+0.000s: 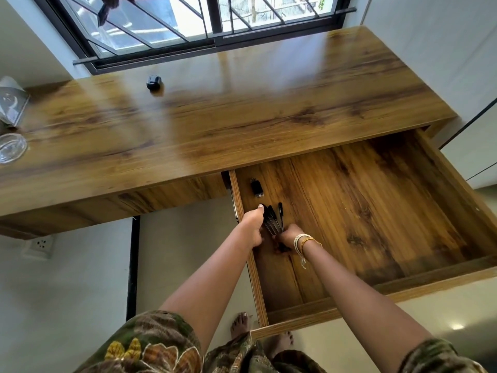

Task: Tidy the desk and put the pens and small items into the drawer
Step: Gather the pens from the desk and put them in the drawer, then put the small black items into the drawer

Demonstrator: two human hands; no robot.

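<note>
**Gathering pens in the open drawer**

Spanning the view beneath a barred window, the wooden table carries little: a small black object toward its far edge, and clear glass or plastic pieces at its left end. Under the table's right half the drawer stands pulled fully out, its wood-grain floor mostly bare. The person stands at the drawer's front left corner, both bare arms reaching down into it, with patterned sleeves at the bottom of the view and bare feet on the pale floor below.

The left hand is curled around the bundle of black pens from the left, thumb lying along them. The right hand, with thread bands at the wrist, is closed around the near ends of the same pens. The bundle sits in the drawer's left part, close to the side wall, tips pointing away from the person. Just beyond the pens, apart from them, a small dark item lies on the drawer floor.
</note>
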